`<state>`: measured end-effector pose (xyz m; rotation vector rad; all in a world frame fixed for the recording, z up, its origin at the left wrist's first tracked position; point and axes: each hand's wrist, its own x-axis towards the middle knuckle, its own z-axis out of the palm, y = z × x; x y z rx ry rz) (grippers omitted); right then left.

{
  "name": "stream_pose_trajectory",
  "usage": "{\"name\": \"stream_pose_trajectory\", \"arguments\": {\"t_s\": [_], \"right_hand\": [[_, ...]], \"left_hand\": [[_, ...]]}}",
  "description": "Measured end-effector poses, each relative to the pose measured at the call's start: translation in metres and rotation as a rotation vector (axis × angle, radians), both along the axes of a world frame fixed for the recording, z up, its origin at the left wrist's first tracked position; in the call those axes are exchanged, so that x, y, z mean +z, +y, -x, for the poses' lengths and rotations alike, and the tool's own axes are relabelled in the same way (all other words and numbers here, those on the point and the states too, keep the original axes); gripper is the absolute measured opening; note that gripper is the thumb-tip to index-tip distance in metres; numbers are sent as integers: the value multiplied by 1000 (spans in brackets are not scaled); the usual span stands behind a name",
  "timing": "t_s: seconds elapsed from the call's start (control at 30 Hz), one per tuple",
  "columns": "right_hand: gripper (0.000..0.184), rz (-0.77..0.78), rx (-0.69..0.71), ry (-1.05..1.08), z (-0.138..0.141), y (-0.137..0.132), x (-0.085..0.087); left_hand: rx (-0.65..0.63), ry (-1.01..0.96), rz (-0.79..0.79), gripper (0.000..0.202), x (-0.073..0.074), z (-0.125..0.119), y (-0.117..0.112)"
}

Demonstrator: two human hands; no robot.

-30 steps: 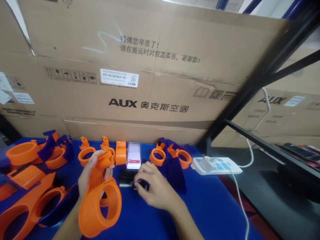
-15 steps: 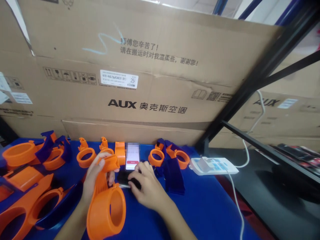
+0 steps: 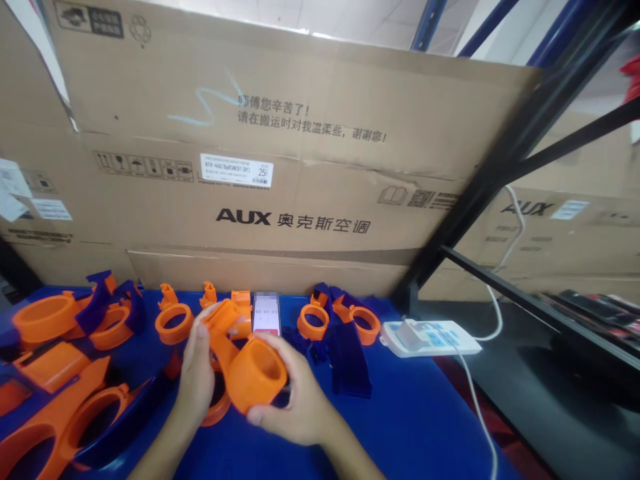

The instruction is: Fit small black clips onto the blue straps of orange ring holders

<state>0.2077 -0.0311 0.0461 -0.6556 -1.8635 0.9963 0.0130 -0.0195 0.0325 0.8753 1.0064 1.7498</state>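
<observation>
Between my hands is an orange plastic tape dispenser, lifted and tilted over the blue table. My left hand is closed on its narrow upper end. My right hand grips the round hub, thumb below and fingers behind. Partly hidden under the dispenser is another orange ring; whether it belongs to the same piece I cannot tell. Just beyond my hands stands a phone with a running timer on its screen.
Several orange and dark blue dispensers crowd the left side. More orange rings and dark blue pieces lie right of the phone. A white power strip sits at the right edge. A large cardboard box walls off the back.
My right hand has left the dark object by the phone and taken hold of the dispenser's hub. The dispenser has swung up and right. The view has tilted slightly upward.
</observation>
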Motion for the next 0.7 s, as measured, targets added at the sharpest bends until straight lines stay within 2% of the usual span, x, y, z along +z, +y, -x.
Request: {"name": "stream_pose_trajectory", "arguments": {"t_s": [0.07,0.13,0.23,0.3,0.4,0.47,0.6,0.7], "right_hand": [[79,15,-103,139,-7,7,1],[73,30,-290,274,-16,15,5],[67,26,-553,372,-26,22,11],[65,0,-617,362,-28,24,13],[64,-71,-573,270,-25,21,12],[65,-144,-531,147,-21,17,10],[70,-318,-429,-151,-14,7,9],[70,-400,-310,-304,-6,-1,9]], "left_hand": [[11,141,-40,64,-3,5,3],[82,330,-79,62,-6,12,-2],[231,670,-111,46,-15,26,-26],[254,979,-120,38,-25,36,-50],[187,1447,-191,38,-41,50,-82],[163,1656,-237,39,-50,60,-96],[212,1842,-285,36,-62,81,-106],[290,1902,-267,43,-64,96,-105]]}}
